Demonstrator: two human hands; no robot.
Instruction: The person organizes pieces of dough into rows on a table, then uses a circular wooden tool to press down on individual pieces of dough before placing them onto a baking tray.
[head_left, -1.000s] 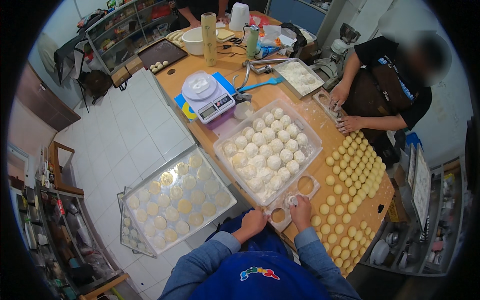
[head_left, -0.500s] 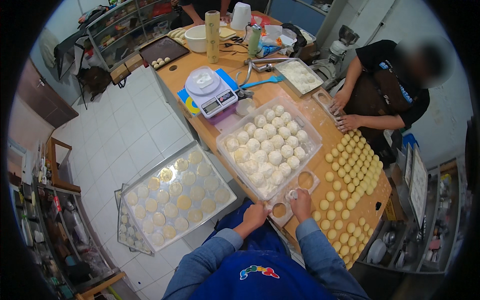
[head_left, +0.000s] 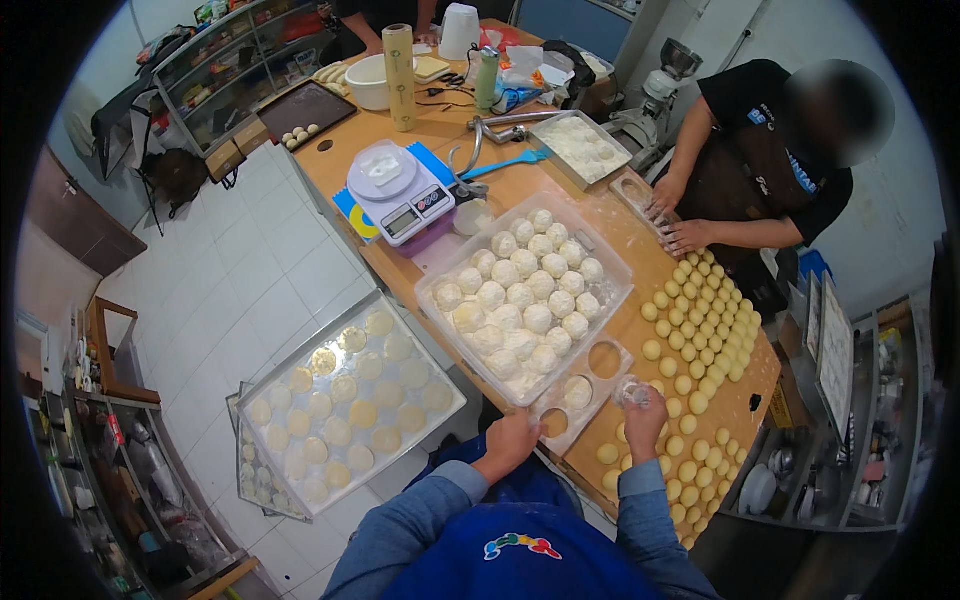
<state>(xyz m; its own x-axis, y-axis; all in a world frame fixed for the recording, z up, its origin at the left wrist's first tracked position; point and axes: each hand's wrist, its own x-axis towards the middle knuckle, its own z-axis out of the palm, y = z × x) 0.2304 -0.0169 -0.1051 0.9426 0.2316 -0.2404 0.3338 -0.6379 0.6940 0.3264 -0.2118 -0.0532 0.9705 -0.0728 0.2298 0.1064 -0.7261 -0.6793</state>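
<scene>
Whitish three-holed mold [head_left: 600, 388] is laid on the wooden tabletop [head_left: 650, 268] just beside a translucent tub [head_left: 470, 343] of floured dough balls [head_left: 540, 285]; a pale dough round [head_left: 577, 393] is seated in its middle hole. Its near end is touched by the left hand [head_left: 510, 440], fingers curled, grip cannot be told. A small clear piece [head_left: 631, 392] is gripped in the closed right hand [head_left: 646, 416], near yellow balls [head_left: 705, 357].

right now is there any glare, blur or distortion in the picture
Head view: glints on the large metal tray; head view: a blurred patch over the co-worker's head, the whitish thing in the right hand too indistinct to name; head view: the lower-left shelves bend along a black rim.
</scene>
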